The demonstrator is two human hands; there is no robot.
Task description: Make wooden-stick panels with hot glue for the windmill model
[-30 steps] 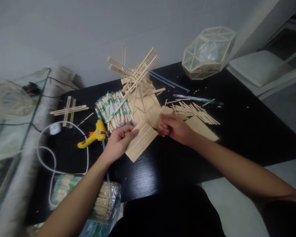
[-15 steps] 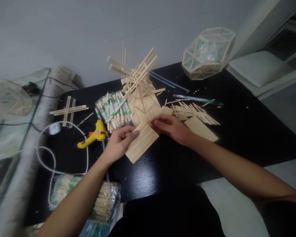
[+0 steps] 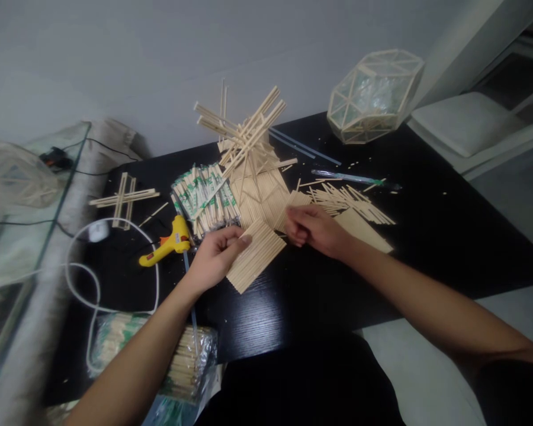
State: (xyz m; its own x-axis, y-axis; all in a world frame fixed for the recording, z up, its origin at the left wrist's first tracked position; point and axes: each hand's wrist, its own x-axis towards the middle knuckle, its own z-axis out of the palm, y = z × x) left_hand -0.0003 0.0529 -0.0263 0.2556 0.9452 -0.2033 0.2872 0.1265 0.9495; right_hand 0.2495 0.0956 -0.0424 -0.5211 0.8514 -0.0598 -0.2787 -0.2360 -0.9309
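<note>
My left hand [image 3: 217, 254] pinches the left edge of a small flat panel [image 3: 258, 254] made of wooden sticks joined side by side, tilted above the black table. My right hand [image 3: 313, 228] is a little to the right of the panel, apart from it, with its fingers curled together; whatever they hold is too small to make out. Behind the hands stands a windmill-like stick model [image 3: 253, 142] on a larger stick panel [image 3: 260, 195]. Loose short sticks [image 3: 353, 202] and another flat panel [image 3: 364, 231] lie beyond my right hand.
A yellow glue gun [image 3: 175, 241] lies left of my left hand, near wrapped chopsticks [image 3: 204, 195] and a white cable [image 3: 157, 278]. Another chopstick bag [image 3: 189, 361] is under my left forearm. A faceted stick frame [image 3: 375, 97] stands at the back right of the black table [image 3: 426, 248].
My right hand has moved slightly right, away from the small panel, and its fingers have curled in. My left hand and the panel are nearly unchanged.
</note>
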